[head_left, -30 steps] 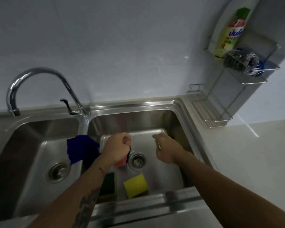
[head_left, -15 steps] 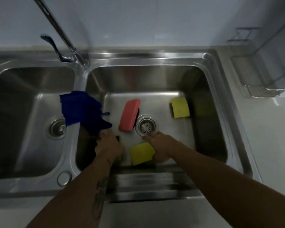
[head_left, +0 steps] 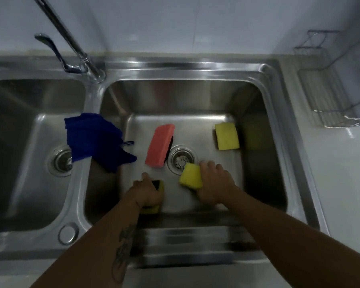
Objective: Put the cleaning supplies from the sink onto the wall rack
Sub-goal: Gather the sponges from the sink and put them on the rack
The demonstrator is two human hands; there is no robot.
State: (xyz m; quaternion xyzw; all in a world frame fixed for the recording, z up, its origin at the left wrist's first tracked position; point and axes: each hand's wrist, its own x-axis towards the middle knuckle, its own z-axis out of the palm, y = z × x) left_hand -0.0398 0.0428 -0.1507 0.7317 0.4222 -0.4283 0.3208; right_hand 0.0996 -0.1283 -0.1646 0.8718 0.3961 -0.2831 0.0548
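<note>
Fingers (head_left: 209, 165) of my right hand (head_left: 214, 183) curl around a yellow sponge (head_left: 190, 178), tilted up off the basin floor just near-right of the drain (head_left: 181, 160). My left hand (head_left: 147, 192) is pressed down over a dark-topped sponge (head_left: 157, 185) at the near wall; fingers bent round it, can't tell if it's off the floor.

Progress: early. Pink sponge (head_left: 159, 145) lies left of the drain, second yellow sponge (head_left: 226, 136) sits far right, blue cloth (head_left: 92, 138) drapes the divider of the sink (head_left: 185, 67). Wall rack (head_left: 337, 113), right of the bench (head_left: 345, 183), shows its lower tier empty; top is out of view.

Versus half a second ago: yellow sponge was flat under my right hand, now raised and gripped. Left hand is about where it was. Other items unmoved.
</note>
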